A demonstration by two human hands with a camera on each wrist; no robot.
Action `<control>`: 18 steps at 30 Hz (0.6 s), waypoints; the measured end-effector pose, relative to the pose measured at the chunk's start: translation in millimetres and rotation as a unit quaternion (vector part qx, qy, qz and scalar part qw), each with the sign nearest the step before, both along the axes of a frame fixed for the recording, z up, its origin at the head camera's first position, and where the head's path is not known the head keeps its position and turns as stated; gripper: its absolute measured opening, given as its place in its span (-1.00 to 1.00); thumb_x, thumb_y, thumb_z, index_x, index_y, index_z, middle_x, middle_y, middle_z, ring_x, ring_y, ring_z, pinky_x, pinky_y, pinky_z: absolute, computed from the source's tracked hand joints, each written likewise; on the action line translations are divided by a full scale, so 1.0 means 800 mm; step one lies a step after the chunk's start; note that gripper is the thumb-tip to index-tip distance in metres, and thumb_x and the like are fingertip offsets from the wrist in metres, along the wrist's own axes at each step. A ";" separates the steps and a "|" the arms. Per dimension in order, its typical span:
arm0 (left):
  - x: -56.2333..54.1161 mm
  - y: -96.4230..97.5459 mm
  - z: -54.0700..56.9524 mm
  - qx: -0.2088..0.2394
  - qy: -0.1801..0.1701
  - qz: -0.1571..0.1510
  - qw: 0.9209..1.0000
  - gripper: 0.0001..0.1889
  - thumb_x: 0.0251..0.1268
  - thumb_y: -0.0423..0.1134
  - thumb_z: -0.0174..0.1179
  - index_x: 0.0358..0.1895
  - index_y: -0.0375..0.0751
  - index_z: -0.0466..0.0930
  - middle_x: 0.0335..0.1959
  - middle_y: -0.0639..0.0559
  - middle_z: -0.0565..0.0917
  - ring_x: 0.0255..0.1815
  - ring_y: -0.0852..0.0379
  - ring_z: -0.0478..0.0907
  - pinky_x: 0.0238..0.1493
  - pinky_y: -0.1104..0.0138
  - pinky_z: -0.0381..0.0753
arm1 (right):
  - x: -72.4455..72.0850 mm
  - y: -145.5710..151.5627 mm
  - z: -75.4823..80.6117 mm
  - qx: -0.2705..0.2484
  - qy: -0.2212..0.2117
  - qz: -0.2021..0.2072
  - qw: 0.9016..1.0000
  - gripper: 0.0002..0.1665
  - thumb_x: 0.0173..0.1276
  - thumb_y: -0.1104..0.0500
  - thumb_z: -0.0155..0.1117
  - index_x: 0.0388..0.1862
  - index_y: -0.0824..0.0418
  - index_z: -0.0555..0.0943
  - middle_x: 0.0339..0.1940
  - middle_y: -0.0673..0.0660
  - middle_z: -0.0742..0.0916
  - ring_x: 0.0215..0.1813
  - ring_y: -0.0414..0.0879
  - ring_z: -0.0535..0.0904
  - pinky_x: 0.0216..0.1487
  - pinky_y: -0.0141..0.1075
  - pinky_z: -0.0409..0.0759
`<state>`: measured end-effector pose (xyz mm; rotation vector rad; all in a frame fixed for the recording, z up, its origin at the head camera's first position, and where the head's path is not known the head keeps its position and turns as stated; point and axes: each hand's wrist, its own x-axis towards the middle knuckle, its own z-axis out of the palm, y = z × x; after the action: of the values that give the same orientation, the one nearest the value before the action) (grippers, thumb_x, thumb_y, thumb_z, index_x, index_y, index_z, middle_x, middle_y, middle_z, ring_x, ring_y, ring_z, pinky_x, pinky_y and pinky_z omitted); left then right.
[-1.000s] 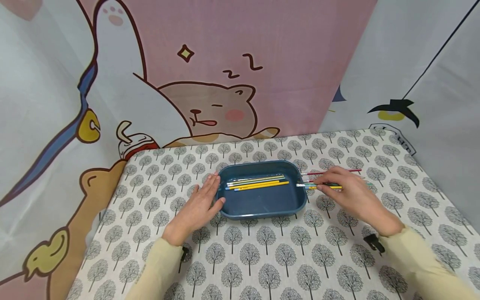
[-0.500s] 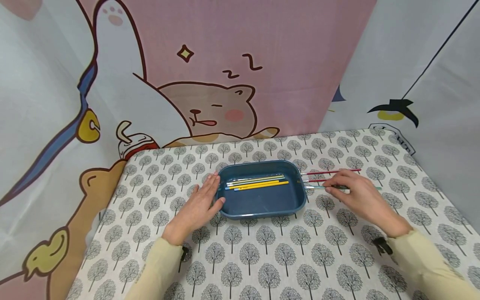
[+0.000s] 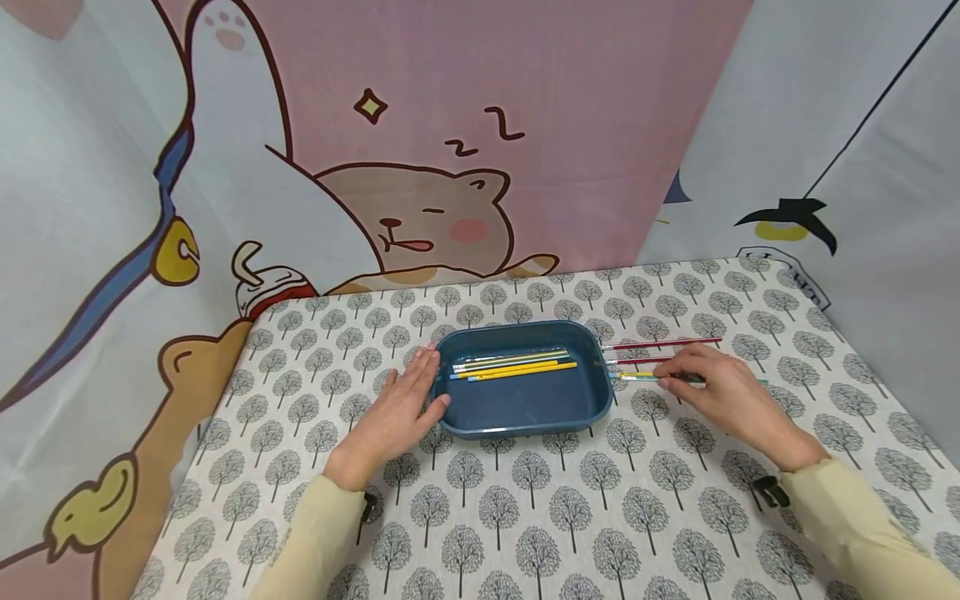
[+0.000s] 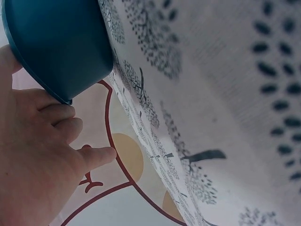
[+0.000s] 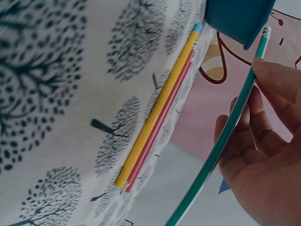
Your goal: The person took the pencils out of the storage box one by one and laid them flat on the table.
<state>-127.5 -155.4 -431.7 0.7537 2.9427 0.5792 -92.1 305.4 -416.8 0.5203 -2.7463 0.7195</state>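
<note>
The left hand (image 4: 42, 146) touches the rim of a dark blue box (image 4: 70, 52), one finger (image 4: 96, 157) stretched out apart from it. The box sits on a white cloth (image 4: 211, 113) with dark tree prints; behind hangs a backdrop (image 4: 91, 120) with dark red lines and tan patches.

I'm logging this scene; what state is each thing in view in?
Blue tub: upright, open-topped
Pencils in the tub: lying down
Loose yellow pencil: lying on cloth
Red pencils: lying on cloth
Green pencil: held in right fingers
Left fingers: touching the tub
</note>
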 end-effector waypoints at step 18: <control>-0.002 -0.001 -0.004 0.007 0.004 -0.003 1.000 -0.24 0.64 0.03 0.00 0.66 -0.32 -0.03 0.69 -0.21 0.02 0.67 -0.21 -0.02 0.54 -0.31 0.03 | -0.012 0.006 -0.019 0.010 -0.033 0.009 0.999 -0.78 0.27 0.29 0.53 -0.13 0.05 0.80 -0.13 -0.03 0.72 -0.18 -0.14 0.63 -0.22 -0.17 0.66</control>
<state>-129.2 -156.1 -434.7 0.7670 2.9458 0.5975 -101.4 310.1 -432.2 0.5351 -2.8162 0.7283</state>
